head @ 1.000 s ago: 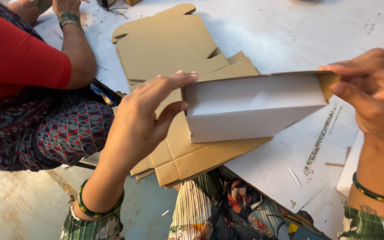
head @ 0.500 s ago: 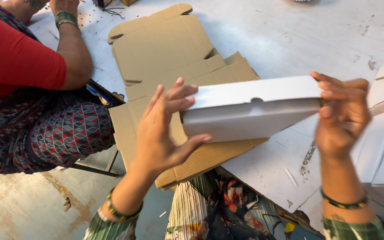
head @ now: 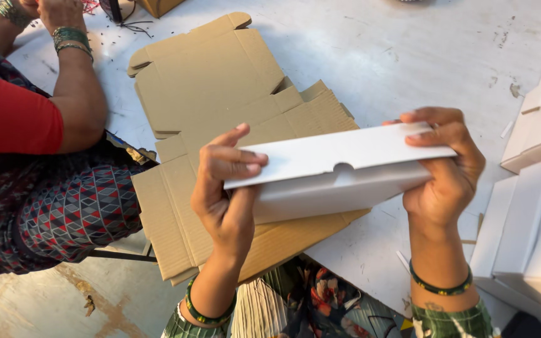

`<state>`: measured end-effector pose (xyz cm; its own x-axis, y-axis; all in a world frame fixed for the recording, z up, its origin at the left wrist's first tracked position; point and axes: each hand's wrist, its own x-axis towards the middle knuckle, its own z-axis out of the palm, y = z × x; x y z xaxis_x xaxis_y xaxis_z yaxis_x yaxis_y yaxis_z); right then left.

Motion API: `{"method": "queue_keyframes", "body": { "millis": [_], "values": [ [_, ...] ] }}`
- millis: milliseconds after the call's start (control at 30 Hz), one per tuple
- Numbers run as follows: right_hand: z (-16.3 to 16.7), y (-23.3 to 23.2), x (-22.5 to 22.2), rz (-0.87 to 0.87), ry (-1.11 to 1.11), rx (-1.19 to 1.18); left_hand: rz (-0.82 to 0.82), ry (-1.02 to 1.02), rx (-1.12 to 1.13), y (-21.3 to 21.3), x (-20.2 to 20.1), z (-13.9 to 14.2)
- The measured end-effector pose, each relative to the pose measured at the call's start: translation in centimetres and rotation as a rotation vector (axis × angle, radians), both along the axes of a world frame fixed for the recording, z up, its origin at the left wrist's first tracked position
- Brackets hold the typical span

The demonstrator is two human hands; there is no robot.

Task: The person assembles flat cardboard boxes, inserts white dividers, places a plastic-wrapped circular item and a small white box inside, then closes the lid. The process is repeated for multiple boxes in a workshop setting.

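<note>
1. Head view: left hand (head: pixel 223 188) and right hand (head: pixel 449 166) each grasp one end of the white box (head: pixel 336 172), held above the flat cardboard (head: pixel 220 94). To close it well, press the lid evenly at both ends.
2. Compared with before, the box is now level and the lid lies shut.

White folded box (head: pixel 339 172) at centre, plain brown flattened cardboard (head: pixel 220 100) beneath, red sleeve (head: pixel 14 119) at left, diamond-patterned dark skirt (head: pixel 64 213), white table (head: pixel 377 50).
</note>
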<state>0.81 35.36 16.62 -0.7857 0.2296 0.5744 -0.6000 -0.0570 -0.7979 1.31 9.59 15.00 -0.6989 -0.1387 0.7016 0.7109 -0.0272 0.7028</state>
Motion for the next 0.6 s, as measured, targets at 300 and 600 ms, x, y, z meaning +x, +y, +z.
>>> {"method": "queue_keyframes", "body": {
  "millis": [300, 600],
  "values": [
    [-5.6, 3.9, -0.7, 0.067, 0.244, 0.026, 0.145, 0.036, -0.158, -0.5, 0.6, -0.3],
    [-8.6, 4.6, -0.2, -0.078, 0.233, 0.013, 0.292, 0.002, -0.131, 0.0, 0.8, -1.3]
  ]
}}
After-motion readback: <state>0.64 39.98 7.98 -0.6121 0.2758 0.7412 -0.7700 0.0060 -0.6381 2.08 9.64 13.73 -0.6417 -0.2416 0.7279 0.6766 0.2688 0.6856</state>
